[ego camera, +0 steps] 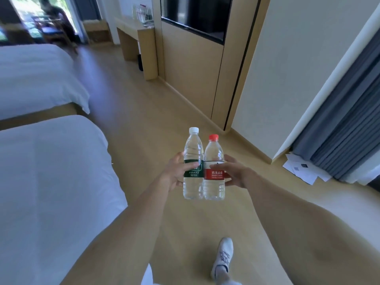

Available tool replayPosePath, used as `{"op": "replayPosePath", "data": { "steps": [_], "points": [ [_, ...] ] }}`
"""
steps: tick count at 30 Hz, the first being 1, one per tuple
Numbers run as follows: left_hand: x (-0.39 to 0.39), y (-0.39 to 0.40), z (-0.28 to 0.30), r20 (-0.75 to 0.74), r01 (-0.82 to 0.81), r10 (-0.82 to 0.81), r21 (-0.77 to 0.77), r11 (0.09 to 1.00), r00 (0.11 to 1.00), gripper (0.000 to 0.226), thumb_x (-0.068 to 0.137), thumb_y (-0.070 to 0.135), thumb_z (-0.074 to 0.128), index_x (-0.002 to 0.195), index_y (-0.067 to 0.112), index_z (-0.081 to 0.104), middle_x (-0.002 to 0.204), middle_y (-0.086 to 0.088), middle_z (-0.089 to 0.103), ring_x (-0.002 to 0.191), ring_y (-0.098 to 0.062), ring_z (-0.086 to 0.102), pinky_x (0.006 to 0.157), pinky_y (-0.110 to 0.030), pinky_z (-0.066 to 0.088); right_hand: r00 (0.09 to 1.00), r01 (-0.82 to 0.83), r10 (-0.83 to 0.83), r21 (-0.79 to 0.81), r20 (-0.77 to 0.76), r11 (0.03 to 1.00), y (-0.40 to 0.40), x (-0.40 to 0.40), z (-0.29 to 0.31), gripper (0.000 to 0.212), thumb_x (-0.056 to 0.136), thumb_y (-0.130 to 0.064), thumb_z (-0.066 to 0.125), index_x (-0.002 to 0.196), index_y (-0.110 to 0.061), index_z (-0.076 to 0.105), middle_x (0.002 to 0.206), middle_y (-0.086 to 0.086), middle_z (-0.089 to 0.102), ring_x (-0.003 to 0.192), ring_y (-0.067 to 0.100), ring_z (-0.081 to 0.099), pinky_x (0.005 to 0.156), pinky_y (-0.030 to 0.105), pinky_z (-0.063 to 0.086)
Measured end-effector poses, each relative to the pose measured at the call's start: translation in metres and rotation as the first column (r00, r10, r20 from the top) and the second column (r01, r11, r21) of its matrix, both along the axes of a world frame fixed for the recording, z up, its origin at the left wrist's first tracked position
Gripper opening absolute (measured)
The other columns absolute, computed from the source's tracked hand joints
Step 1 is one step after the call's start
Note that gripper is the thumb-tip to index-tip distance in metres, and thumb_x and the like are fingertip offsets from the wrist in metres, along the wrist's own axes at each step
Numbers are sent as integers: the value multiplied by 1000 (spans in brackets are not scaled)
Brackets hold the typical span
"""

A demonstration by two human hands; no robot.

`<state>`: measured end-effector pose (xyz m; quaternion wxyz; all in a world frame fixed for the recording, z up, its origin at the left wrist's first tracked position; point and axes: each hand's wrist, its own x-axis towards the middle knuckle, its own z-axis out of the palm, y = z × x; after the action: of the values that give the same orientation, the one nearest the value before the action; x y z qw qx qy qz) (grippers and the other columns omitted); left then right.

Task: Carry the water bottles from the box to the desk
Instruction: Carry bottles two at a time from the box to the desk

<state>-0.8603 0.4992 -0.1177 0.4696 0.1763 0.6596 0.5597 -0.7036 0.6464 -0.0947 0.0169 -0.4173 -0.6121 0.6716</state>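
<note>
I hold two clear water bottles upright, side by side and touching, in front of me above the wooden floor. My left hand [178, 171] grips the bottle with the white cap and green label [192, 153]. My right hand [232, 171] grips the bottle with the red cap and red label [213, 188]. The wooden desk [135, 27] stands far ahead by the wall, with several bottles [143, 14] on its top. No box is in view.
Two beds with white sheets [47, 182] [37, 75] line the left side. A wooden cabinet wall with a dark screen [195, 15] runs along the right. Loose papers [304, 169] lie on the floor by a grey curtain. A person sits at the far window. My shoe [223, 256] is below.
</note>
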Motion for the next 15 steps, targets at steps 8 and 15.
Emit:
{"op": "replayPosePath", "data": {
  "steps": [8,15],
  "points": [
    [-105,73,-5,-54,-201,198,-57,978,979,45,85,24,80,124,29,59,113,-6,73,87,-25,74,78,-56,59,971,-239,238,-31,-24,971,106,-144,-22,47,85,-17,76,128,-23,60,116,10,71,107,26,68,91,49,55],
    [-201,152,3,-21,-327,326,-94,941,945,43,86,23,79,123,30,59,113,-4,73,94,-27,73,88,-55,58,933,-361,358,-88,-42,929,201,-267,-26,53,86,-14,74,133,-27,54,122,11,69,107,26,66,89,44,53]
  ]
}}
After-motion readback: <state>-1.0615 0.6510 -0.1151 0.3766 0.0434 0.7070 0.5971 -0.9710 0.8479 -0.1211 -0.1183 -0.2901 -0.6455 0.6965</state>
